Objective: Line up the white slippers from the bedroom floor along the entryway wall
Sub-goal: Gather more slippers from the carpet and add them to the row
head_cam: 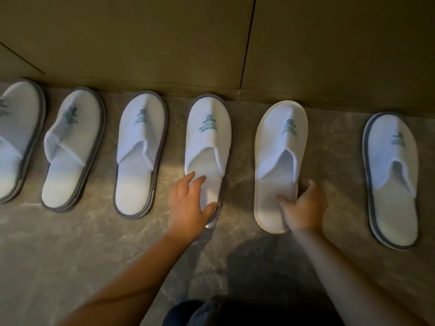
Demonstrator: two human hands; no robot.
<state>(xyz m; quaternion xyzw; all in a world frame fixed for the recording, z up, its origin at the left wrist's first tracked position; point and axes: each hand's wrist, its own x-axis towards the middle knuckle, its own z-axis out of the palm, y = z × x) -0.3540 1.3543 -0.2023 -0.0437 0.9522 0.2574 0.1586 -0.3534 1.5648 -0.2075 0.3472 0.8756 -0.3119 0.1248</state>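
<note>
Along the wall, six slippers, leftmost slipper cut off.
I see my left hand resting spread on one heel; right hand blurred, pinching the white-soled slipper.

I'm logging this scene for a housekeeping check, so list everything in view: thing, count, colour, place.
grey-edged slippers: five, white with grey soles, in the row along the wall, toes to it; the leftmost is cut by the frame.
white-edged slipper: one, all white, second from the right.
wall: one, olive-brown panels, top.
floor: one, grey-brown marbled.
dark clothing: bottom edge.
left hand: on the heel of the fourth slipper from the left.
right hand: grips the white-edged slipper's heel.
</note>
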